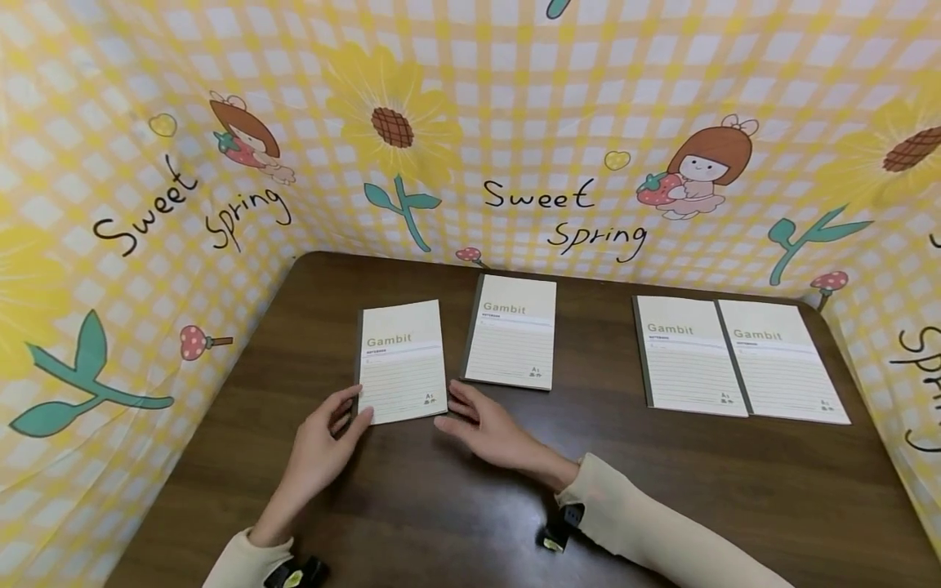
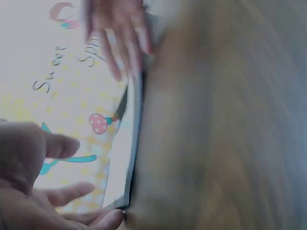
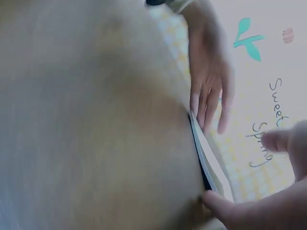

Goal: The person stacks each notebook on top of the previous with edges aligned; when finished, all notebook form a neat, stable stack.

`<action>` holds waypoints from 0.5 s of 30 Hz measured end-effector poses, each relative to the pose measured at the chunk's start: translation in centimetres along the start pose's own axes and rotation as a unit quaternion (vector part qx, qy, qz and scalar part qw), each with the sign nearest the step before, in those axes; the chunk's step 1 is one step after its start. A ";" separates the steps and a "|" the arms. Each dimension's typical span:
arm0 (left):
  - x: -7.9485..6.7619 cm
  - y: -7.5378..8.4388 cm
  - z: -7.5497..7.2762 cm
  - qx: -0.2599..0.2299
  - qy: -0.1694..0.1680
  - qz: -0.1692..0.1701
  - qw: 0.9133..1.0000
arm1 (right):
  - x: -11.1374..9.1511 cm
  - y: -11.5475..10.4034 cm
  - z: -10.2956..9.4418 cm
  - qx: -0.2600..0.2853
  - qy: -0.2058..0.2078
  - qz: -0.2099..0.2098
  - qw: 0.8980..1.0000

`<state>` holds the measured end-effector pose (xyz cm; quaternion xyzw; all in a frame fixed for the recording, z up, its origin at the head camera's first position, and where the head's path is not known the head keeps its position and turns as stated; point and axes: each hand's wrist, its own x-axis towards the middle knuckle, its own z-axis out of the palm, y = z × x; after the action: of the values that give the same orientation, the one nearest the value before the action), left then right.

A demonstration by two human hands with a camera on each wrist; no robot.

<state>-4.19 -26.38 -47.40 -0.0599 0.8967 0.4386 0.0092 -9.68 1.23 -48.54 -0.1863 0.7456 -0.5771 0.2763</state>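
A pale Gambit notebook [image 1: 403,359] with a dark spine lies leftmost on the table, turned slightly. At its lower left corner is my left hand [image 1: 327,437], fingertips at the spine side and thumb at the bottom edge. My right hand [image 1: 488,425] is at the lower right corner, its fingers straight and thumb held apart. Both wrist views show the notebook nearly edge-on: in the left one the left fingertips meet the near end of the notebook [image 2: 123,158], and in the right one the right fingertips do. Neither thumb closes over it there.
A second notebook [image 1: 510,331] lies just right of the first, slightly farther back. Two more, a notebook [image 1: 689,367] and its neighbour [image 1: 782,371], sit side by side at the right. A yellow checked cloth [image 1: 515,106] hangs around the dark wooden table [image 1: 470,514].
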 end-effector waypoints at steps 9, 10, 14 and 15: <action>0.7 0.3 -1.4 -0.253 -0.032 -0.179 0.950 | 0.8 -0.8 0.9 0.252 0.086 0.059 0.962; 0.7 0.2 -1.4 -0.258 -0.035 -0.183 0.948 | 0.9 -0.7 0.8 0.254 0.093 0.060 0.961; 0.6 -0.2 -1.4 -0.262 -0.047 -0.194 0.944 | 1.4 -0.2 0.8 0.248 0.104 0.061 0.961; 0.6 -0.3 -1.4 -0.261 -0.047 -0.195 0.944 | 1.6 -0.1 0.8 0.250 0.104 0.061 0.961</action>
<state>-4.73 -27.71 -46.79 -0.2130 0.7201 0.6493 0.1204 -10.40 -0.35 -48.93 -0.0050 0.6121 -0.7433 0.2698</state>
